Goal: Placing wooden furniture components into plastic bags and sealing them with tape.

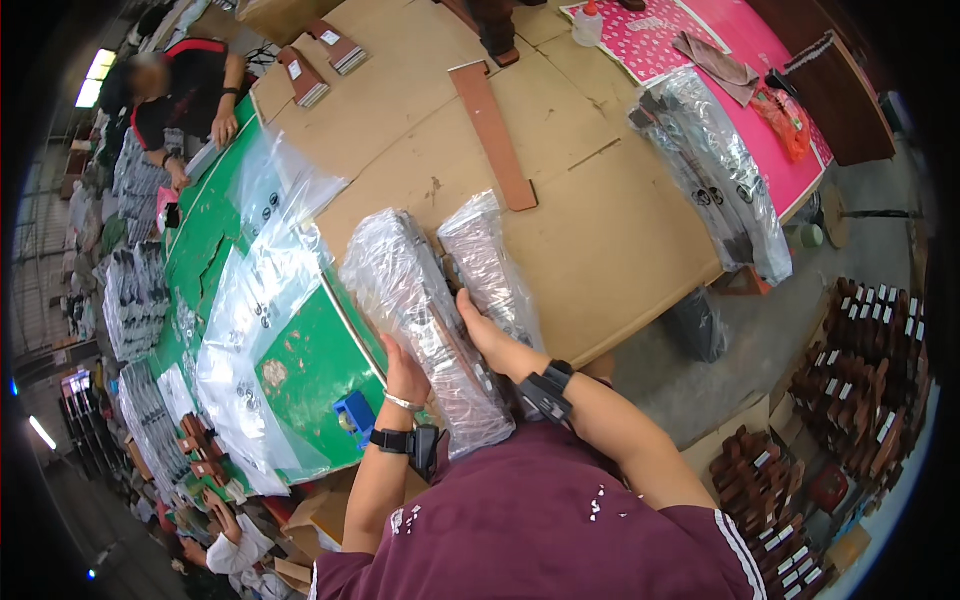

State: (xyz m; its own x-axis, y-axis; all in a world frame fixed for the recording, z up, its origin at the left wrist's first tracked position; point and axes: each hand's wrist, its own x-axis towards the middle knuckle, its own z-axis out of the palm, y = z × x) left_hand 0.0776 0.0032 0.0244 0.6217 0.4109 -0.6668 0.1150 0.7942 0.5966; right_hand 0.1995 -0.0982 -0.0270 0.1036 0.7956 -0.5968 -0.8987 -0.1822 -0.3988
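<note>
A clear-plastic-wrapped bundle of brown wooden pieces [415, 310] lies lengthwise in front of me, its near end close to my shirt. My left hand [405, 374] presses on its left side, fingers partly hidden against the plastic. On its right side my right hand [483, 325] grips it, the fingers reaching into the gap beside a second wrapped bundle [488, 262]. That second bundle lies just to the right, touching or nearly touching my right hand. A metal rod [350, 325] passes close to my left hand along the board's edge.
Loose clear plastic bags [255, 350] cover much of the green tabletop [300, 390], where a blue tape dispenser [353, 415] sits. A brown board [495, 140] lies on the cardboard [400, 120]. More wrapped parts [710, 175] rest at right. Another person [190, 110] works far left.
</note>
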